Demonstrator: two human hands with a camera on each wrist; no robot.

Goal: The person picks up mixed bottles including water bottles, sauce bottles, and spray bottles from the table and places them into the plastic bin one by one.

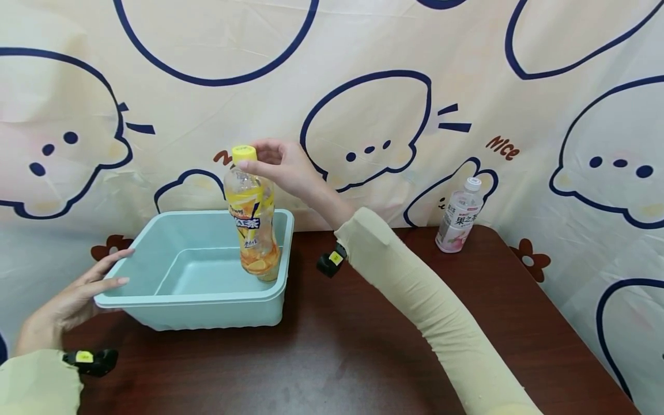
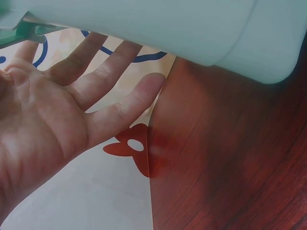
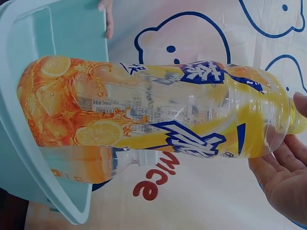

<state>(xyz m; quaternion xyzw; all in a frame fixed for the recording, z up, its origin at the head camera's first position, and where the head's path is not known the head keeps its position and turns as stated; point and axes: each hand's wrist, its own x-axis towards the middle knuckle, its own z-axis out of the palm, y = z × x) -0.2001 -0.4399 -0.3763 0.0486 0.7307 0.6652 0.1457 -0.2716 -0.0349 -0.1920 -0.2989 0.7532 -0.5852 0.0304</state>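
Note:
My right hand pinches the neck of a clear iced-tea bottle just below its yellow cap, with thumb and fingers around it. The bottle is nearly upright over the right part of a light blue plastic bin; whether its base touches the floor of the bin I cannot tell. Behind it, a second bottle with an orange lower part shows in the right wrist view, mostly hidden in the head view. My left hand grips the bin's left rim, some fingers over the edge, others beneath it in the left wrist view.
A clear bottle with a white cap and pink label stands at the back right of the dark brown table. A patterned cloth hangs right behind the table and down its right side.

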